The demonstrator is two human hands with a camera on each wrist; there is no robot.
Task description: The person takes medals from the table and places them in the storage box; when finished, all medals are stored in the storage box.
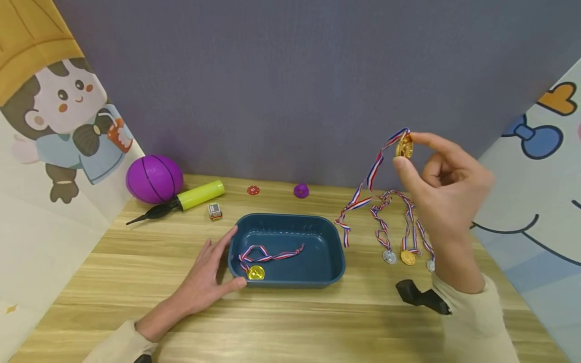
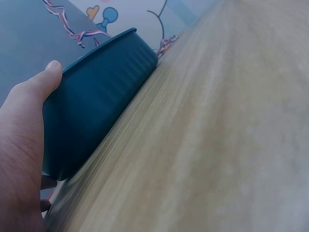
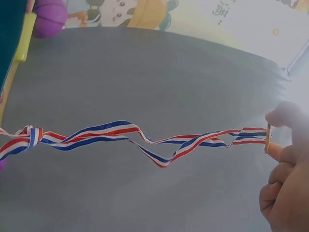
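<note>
My right hand (image 1: 454, 186) pinches a gold medal (image 1: 404, 146) between thumb and index finger, raised above the table. Its red, white and blue ribbon (image 3: 106, 133) hangs down to the left, with a knot partway along in the right wrist view. At the left end of a dark blue plastic tub (image 1: 290, 285), my left hand (image 1: 204, 280) holds the corner, thumb on the front rim and fingers along the left side. Inside the tub lies another gold medal (image 1: 256, 273) with its striped ribbon (image 1: 277, 256).
Right of the tub lie a silver medal (image 1: 389, 256), a gold medal (image 1: 408, 257) and another silver medal (image 1: 430, 265), partly behind my right wrist. Toward the back are a purple ball (image 1: 155, 179), yellow hand pump (image 1: 201, 195), small box (image 1: 215, 211), red chip (image 1: 253, 190) and purple object (image 1: 301, 190).
</note>
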